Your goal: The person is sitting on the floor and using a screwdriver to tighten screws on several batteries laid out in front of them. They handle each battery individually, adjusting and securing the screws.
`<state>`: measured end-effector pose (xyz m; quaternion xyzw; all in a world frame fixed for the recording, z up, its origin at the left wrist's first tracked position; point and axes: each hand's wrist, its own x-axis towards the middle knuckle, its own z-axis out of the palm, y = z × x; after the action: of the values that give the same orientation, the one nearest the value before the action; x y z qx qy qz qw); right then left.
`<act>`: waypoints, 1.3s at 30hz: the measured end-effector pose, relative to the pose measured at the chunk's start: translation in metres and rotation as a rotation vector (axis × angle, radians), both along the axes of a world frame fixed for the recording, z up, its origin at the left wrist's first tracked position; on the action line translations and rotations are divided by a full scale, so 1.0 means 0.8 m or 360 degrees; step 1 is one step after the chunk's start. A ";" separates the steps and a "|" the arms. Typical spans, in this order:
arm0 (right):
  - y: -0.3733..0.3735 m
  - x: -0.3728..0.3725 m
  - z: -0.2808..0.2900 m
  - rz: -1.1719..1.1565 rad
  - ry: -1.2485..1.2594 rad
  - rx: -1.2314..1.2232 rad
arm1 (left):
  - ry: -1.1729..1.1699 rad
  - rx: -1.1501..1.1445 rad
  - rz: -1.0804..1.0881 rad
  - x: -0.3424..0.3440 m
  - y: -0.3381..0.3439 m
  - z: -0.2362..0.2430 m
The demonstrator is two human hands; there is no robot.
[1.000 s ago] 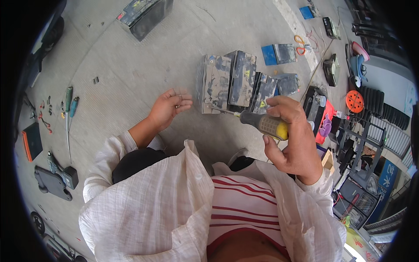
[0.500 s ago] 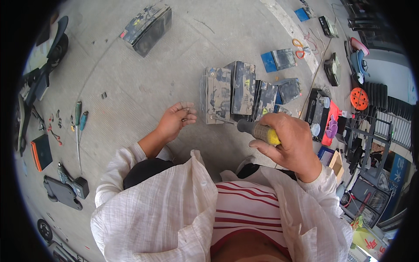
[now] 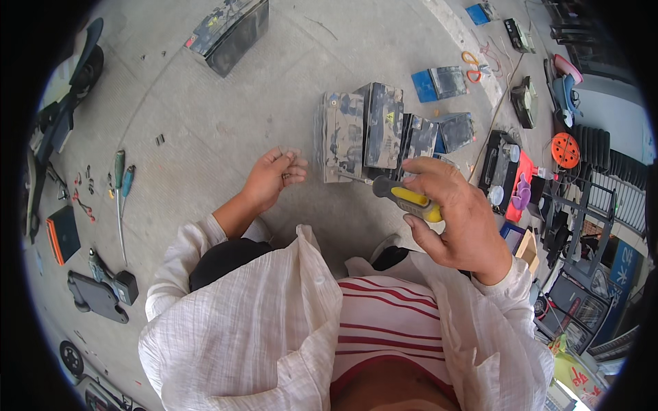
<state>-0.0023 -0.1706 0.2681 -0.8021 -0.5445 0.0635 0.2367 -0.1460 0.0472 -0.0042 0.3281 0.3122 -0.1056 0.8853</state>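
Observation:
My right hand [image 3: 456, 216] grips a screwdriver [image 3: 411, 200] with a yellow and dark handle; its shaft reaches to the lower part of a dusty camouflage battery [image 3: 341, 133]. My left hand [image 3: 273, 177] is just left of that battery, fingers curled and pinched; anything small between them is too hard to name. Beside the battery stand a second camouflage battery [image 3: 384, 123] with a yellow warning label and a third [image 3: 418, 137], partly behind it. A blue-ended battery [image 3: 452, 133] lies to their right.
Screwdrivers [image 3: 120, 185], red wires [image 3: 81, 200] and a cordless drill [image 3: 103, 277] lie on the left. More batteries [image 3: 226, 38] lie farther off. On the right are orange scissors [image 3: 471, 68], an orange disc [image 3: 565, 149] and piled gear. A scooter [image 3: 65, 103] stands at far left.
The view shifts slightly up and down between frames. My right hand keeps hold of the screwdriver, turning its handle slightly; my left hand stays beside the battery.

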 end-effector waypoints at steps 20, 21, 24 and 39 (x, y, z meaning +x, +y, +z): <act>0.002 -0.002 0.017 -0.0023 0.0086 -0.0154 | -0.0041 0.0052 0.0005 -0.001 0.001 0.004; -0.003 -0.001 0.014 0.0053 0.0084 -0.0184 | -0.0042 0.0051 0.0003 -0.001 0.001 0.004; -0.011 0.003 0.009 -0.0053 0.0086 -0.0311 | -0.0044 0.0048 -0.0001 0.000 0.000 0.004; -0.005 0.006 0.011 -0.0238 0.0248 -0.0200 | 0.0010 0.0044 0.0005 0.000 0.001 0.010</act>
<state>0.0025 -0.1749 0.2770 -0.8465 -0.4580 0.1420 0.2316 -0.1460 0.0481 0.0037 0.3395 0.3169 -0.1010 0.8799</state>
